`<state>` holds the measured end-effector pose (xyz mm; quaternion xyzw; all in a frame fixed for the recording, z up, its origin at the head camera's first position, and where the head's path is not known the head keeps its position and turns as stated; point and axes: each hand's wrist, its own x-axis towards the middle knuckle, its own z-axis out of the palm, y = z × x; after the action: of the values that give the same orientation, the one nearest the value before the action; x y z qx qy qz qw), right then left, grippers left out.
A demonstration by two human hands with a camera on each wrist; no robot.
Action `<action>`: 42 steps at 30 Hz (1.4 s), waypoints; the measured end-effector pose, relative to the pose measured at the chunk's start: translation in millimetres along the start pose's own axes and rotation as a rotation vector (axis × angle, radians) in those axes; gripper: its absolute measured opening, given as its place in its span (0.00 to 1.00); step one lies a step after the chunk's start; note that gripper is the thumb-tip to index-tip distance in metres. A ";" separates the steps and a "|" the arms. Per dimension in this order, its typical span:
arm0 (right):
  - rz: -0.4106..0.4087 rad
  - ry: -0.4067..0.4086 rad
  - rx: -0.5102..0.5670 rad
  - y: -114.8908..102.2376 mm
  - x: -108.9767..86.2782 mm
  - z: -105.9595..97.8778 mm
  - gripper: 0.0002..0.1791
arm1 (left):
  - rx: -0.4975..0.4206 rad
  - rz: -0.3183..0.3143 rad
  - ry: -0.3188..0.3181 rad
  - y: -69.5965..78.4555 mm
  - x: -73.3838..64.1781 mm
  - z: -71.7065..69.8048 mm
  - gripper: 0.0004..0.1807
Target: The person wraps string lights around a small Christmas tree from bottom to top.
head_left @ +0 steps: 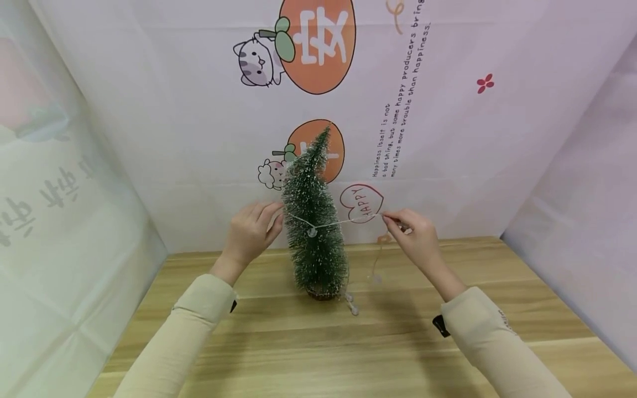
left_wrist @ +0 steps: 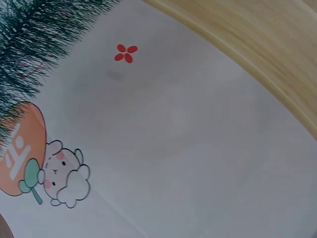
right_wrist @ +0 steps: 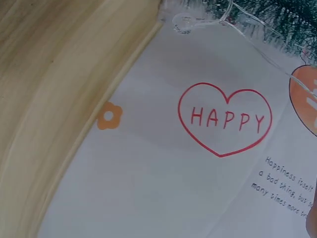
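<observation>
A small green artificial Christmas tree (head_left: 318,243) with white-frosted bristles stands on the wooden table. Across its front runs a thin string light (head_left: 343,223), dipping in a shallow V at a clear bulb (head_left: 312,232). My right hand (head_left: 418,235), right of the tree, pinches the wire between thumb and fingertips. At the tree's left edge is my left hand (head_left: 251,232), fingers bent and thumb close to them, holding the wire's other side; bristles partly hide its fingertips. In the right wrist view, a bulb (right_wrist: 183,23) and wire show beside the bristles.
More clear bulbs (head_left: 353,309) of the string lie on the table (head_left: 298,354) by the tree's base. Another length of wire hangs below my right hand. A printed white cloth (head_left: 189,138) stands close behind the tree, with cloth on both sides too.
</observation>
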<state>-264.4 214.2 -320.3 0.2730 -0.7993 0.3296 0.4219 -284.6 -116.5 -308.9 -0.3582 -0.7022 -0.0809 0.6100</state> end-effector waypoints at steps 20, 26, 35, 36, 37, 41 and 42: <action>-0.035 0.088 0.081 -21.4 21.5 -5.8 0.07 | 0.065 0.148 -0.085 73.6 71.3 16.1 0.09; -0.062 0.099 0.086 -24.6 23.9 -6.8 0.07 | 0.089 0.071 -0.188 89.1 83.5 24.9 0.12; -0.111 0.080 0.065 -19.1 22.0 -6.9 0.08 | 0.115 0.060 -0.242 92.8 88.9 27.1 0.05; -0.119 0.072 0.053 -17.4 21.3 -6.9 0.08 | 0.121 0.067 -0.244 92.3 88.9 26.8 0.05; -0.126 0.064 0.040 -15.7 20.7 -7.0 0.08 | 0.127 0.076 -0.241 91.6 88.8 26.9 0.05; -0.145 0.040 -0.009 -12.0 19.5 -6.9 0.09 | 0.151 0.108 -0.222 89.0 88.4 28.2 0.05; -0.143 0.032 -0.012 -11.7 19.4 -7.0 0.09 | 0.154 0.114 -0.216 88.5 88.7 28.2 0.05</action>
<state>-262.2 209.0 -297.3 0.3216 -0.7728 0.2981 0.4588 -253.7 -0.5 -263.3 -0.3563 -0.7462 0.0471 0.5603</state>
